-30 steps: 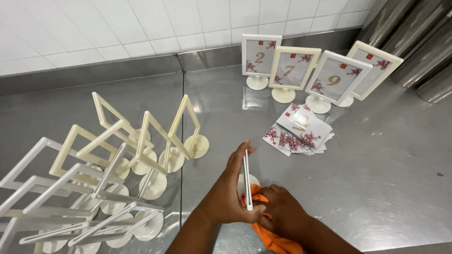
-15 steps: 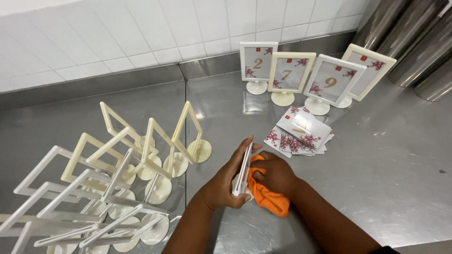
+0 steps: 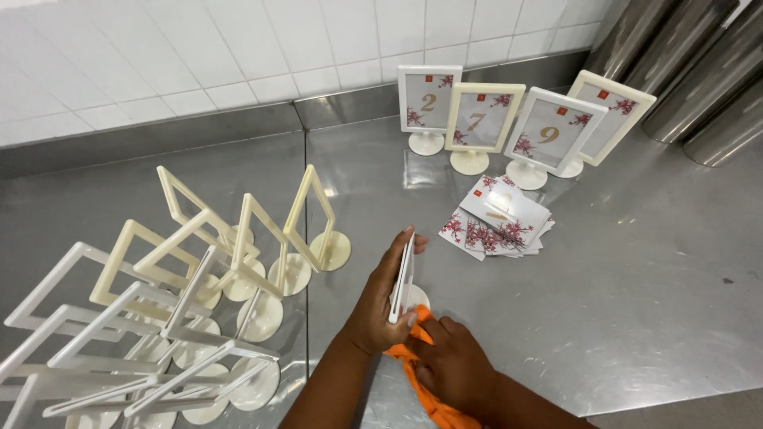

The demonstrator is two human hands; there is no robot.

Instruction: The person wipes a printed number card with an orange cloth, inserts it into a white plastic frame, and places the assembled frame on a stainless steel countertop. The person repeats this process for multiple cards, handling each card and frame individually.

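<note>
On the bench (image 3: 652, 302), a cluster of empty frame stands (image 3: 183, 294) crowds the left edge and near-left corner. Four stands holding cards (image 3: 520, 123) line the back edge, against the wall. A loose stack of cards (image 3: 497, 226) lies just before them. Near the front edge, mid-bench, the left hand (image 3: 381, 306) holds one frame stand (image 3: 403, 278) upright, the right hand (image 3: 453, 365) with a cloth (image 3: 417, 365) beside it.

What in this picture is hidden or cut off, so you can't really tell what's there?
Head view only:
- Frame in the left hand: the held frame is edge-on, so its face is unseen.
- Orange cloth: mostly covered by the right hand and cut by the bottom edge.
- Empty frames: cut off at the left and bottom edges.
- Card stack: lower cards covered by upper ones.
</note>
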